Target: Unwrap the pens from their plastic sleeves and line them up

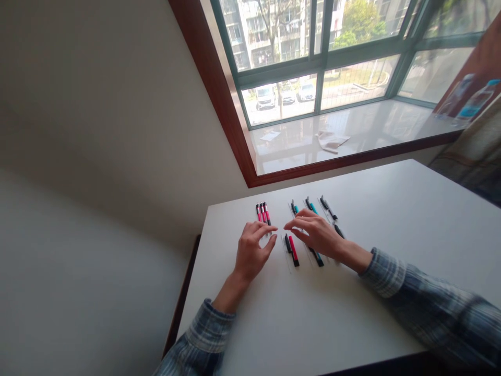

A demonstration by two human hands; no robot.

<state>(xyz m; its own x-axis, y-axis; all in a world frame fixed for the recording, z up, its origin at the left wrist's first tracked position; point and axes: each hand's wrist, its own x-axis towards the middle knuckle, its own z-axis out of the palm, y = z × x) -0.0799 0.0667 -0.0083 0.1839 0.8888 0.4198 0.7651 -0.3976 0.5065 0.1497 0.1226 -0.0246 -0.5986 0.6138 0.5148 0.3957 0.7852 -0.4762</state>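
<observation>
My left hand [252, 251] hovers over the white table just in front of three red pens [263, 211] that lie side by side. Its thumb and fingers are apart, with nothing visible between them. To its right, my right hand [318, 233] reaches in above the pen parts, fingers spread from the thumb and seemingly empty. A red barrel [294, 251] lies below and between the hands, with a black piece [288, 244] and a thin clear refill alongside. Teal pen parts [312, 206] show behind the right hand, which covers some of the pieces.
A grey-and-black pen part [329, 207] lies farther right on the white table [250, 334]. Beyond the table's back edge, a wall and a red-framed window sill [289, 151] hold crumpled paper [332, 141] and plastic bottles [478, 102]. A curtain hangs at the right.
</observation>
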